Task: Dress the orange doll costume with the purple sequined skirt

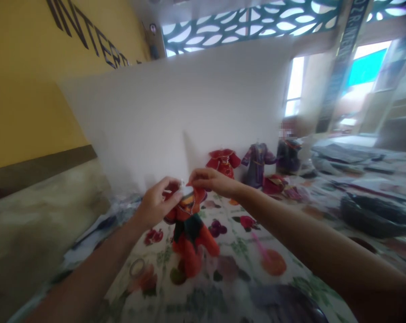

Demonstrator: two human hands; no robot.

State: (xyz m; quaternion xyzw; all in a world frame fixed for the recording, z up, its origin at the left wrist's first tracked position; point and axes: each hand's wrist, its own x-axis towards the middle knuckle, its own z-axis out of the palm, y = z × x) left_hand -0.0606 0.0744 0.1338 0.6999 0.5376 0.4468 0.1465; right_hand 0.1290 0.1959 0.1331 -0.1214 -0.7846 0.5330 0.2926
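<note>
A small doll outfit (191, 231) in orange and dark green, with a beaded collar, stands upright over the table around a white neck-like top piece (182, 187). My left hand (160, 202) is closed at its left shoulder, thumb against the white piece. With fingers pinched together, my right hand (211, 180) holds the orange edge of the collar on the other side. Behind my right hand stand a red doll dress (224, 162) and a purple doll robe (258, 163). Blur hides the finer details of the outfit.
A fruit-patterned tablecloth (236, 251) covers the table. A white panel (176, 112) rises behind it. To the right lie a dark basket-like thing (377, 215) and plastic-wrapped items (351, 154). A dark rounded object (286, 303) sits at the near edge. Clutter (91, 233) lines the left edge.
</note>
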